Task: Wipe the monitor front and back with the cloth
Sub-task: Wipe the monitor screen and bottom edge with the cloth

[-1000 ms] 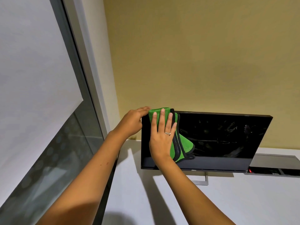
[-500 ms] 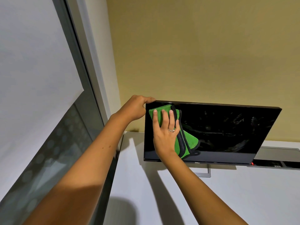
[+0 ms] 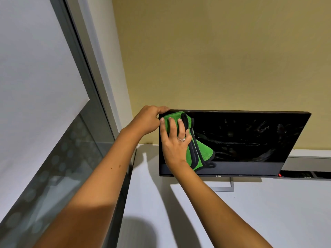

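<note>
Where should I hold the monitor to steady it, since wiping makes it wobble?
Probably the top left corner, from the left side, as the left hand does: the monitor is thin-edged on a narrow stand, and the right hand presses the green cloth there.

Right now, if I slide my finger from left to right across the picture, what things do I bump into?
White blind → left hand gripping the monitor's corner → right hand pressing the green cloth → bare black screen of the monitor → small red light.
</note>
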